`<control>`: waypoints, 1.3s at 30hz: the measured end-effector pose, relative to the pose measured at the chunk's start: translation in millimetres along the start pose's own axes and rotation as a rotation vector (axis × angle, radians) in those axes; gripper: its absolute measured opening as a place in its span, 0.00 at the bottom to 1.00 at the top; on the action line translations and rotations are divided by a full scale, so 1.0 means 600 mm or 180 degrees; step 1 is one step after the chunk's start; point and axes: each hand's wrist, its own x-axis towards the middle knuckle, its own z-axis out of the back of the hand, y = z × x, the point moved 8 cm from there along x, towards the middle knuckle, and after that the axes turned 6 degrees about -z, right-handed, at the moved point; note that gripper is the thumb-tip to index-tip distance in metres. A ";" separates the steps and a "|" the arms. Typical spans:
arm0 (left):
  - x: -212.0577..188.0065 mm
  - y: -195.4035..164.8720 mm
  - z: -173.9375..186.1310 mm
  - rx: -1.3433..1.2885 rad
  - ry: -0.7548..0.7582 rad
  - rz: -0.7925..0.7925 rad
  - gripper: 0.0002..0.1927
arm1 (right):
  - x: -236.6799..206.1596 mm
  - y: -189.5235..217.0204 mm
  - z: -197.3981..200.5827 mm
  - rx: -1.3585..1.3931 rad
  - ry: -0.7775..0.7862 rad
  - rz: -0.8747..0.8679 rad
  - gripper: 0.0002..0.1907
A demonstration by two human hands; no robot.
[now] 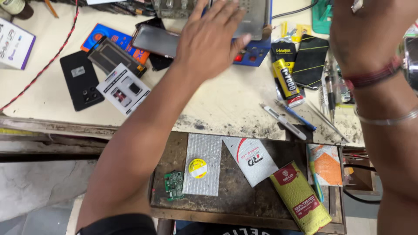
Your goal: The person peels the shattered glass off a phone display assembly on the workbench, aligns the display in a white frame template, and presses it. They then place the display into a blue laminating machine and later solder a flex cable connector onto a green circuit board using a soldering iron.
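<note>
- Heating plate point(254, 19): grey metal slab on a blue base with red buttons, lying flat at the bench's far edge, partly hidden.
- Phone point(155, 40): dark, glossy, flat, just left of the plate.

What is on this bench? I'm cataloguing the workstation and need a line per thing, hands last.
workbench: one, cream, worn front edge
heating plate station: one, blue and grey, top centre
phone: one, dark, left of station
black back cover: one, left
white card pack: one, beside the cover
glue tube: one, yellow and black, right
pens: two, white and blue, front edge
drawer: one, open, below the bench
green circuit board: one, drawer left
yellow pouch: one, drawer right
left hand: open, over the station
right hand: top right, fingers out of view
</note>
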 end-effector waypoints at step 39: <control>-0.074 0.143 -0.072 -0.1271 -0.1159 0.2282 0.15 | -0.095 0.068 0.100 0.0345 -0.0045 0.0218 0.13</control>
